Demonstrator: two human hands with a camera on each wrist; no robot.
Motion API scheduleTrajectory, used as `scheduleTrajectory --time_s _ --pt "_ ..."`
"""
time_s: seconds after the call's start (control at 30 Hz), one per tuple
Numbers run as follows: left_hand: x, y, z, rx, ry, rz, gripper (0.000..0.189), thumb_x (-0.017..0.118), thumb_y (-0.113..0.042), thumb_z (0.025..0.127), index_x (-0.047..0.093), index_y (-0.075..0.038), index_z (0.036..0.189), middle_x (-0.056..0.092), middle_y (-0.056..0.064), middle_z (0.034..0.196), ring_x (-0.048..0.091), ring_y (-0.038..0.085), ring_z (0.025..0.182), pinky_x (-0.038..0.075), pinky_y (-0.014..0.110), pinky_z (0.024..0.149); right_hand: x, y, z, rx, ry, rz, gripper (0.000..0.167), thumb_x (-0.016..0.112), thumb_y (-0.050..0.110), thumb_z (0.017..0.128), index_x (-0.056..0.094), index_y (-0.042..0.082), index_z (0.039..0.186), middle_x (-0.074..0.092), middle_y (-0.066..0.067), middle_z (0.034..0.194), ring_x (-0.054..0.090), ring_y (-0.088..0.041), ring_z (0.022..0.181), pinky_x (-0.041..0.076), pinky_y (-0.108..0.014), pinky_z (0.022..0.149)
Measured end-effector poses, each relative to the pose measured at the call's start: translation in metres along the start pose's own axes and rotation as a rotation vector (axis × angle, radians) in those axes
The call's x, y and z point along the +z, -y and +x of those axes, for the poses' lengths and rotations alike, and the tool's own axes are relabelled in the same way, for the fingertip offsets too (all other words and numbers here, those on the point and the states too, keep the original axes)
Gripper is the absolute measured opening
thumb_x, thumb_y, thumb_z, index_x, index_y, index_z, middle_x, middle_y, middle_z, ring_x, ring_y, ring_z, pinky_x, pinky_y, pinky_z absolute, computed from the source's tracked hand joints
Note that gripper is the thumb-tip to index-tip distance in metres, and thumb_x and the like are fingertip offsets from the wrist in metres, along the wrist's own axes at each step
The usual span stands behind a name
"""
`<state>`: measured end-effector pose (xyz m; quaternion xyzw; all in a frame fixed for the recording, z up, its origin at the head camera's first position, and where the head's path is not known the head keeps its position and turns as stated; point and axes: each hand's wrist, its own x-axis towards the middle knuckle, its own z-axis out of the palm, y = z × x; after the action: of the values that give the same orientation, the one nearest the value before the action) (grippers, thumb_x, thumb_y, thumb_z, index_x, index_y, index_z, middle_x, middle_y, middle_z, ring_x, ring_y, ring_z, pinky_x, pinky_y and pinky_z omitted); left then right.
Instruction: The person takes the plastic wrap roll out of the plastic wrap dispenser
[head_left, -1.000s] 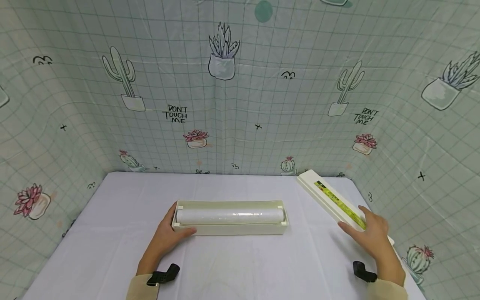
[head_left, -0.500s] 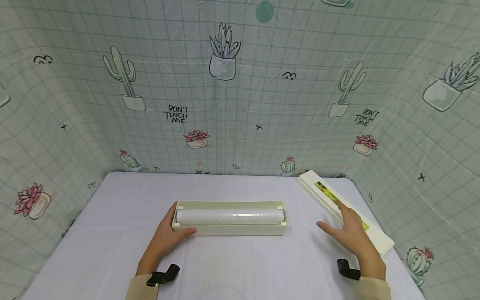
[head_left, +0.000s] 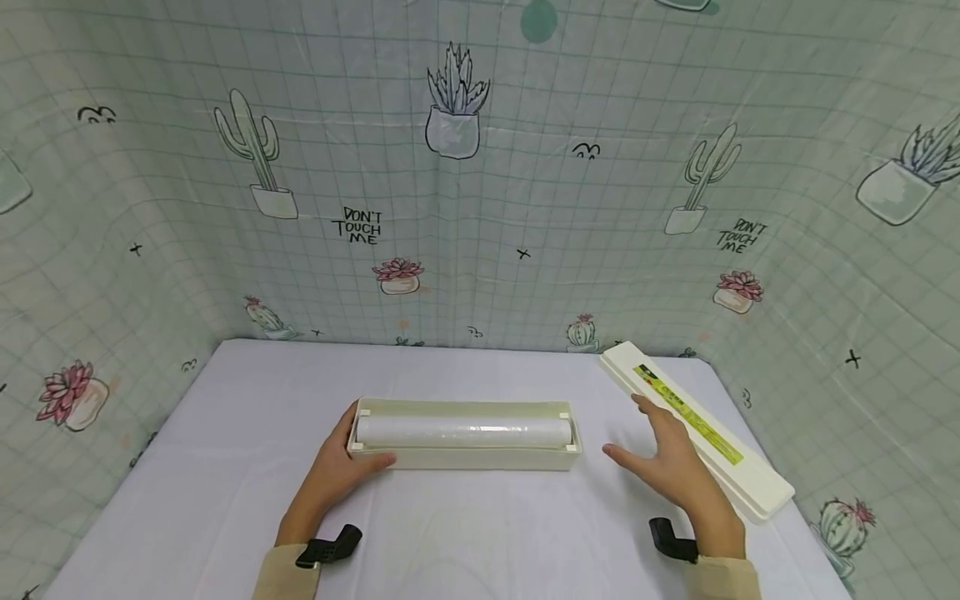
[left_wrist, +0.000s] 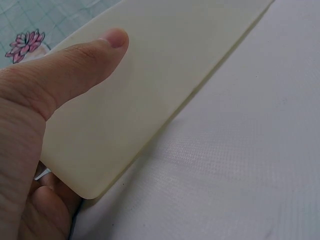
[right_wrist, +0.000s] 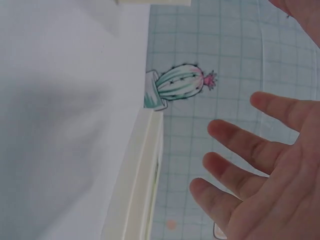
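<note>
A pale cream, open-topped plastic wrap dispenser (head_left: 480,460) lies lengthwise in the middle of the table, with a shiny white roll (head_left: 465,431) inside. My left hand (head_left: 332,467) grips its left end, thumb along the front wall. In the left wrist view the thumb presses the smooth wall of the dispenser (left_wrist: 120,125), and fingers reach round the end. To the right, the long white lid (head_left: 759,483) with a yellow-green label lies slantwise. My right hand (head_left: 671,471) is between lid and dispenser, fingers spread and holding nothing. The right wrist view shows its parted fingers (right_wrist: 245,142).
A white cloth covers the table (head_left: 480,533). Behind it and at both sides hangs a pale green grid curtain (head_left: 480,208) printed with potted cacti. A black wrist mount (head_left: 330,547) sits on the left wrist, another black mount (head_left: 671,542) on the right.
My right hand has come off the lid and moved left toward the dispenser, fingers spread. The lid stays lying in place. My left hand keeps its grip on the dispenser.
</note>
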<state>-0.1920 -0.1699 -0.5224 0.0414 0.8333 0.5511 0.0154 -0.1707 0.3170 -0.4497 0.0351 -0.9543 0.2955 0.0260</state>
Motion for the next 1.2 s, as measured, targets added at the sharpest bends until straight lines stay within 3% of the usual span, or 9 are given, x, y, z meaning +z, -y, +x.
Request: scheduleTrajectory --time_s 0.7,1.2 --pt "0.001 0.001 0.000 -0.024 0.008 -0.016 0.108 0.089 -0.029 0.082 0.022 -0.014 0.165 0.052 0.015 0.148 0.054 0.029 0.121 0.044 0.049 0.104 0.038 0.056 0.026 -0.142 0.066 0.071 0.098 0.082 0.053 0.083 0.035 0.015 0.160 0.049 -0.020 0.152 0.040 -0.041 0.143 0.038 -0.066 0.110" --pt "0.003 0.003 0.000 0.002 0.005 -0.029 0.108 0.090 -0.025 0.081 0.023 -0.013 0.164 0.054 0.014 0.146 0.055 0.027 0.117 0.045 0.049 0.102 0.061 0.073 0.036 -0.198 0.089 0.102 0.086 0.082 0.047 0.085 0.045 0.013 0.155 0.051 -0.017 0.151 0.043 -0.039 0.141 0.038 -0.060 0.112"
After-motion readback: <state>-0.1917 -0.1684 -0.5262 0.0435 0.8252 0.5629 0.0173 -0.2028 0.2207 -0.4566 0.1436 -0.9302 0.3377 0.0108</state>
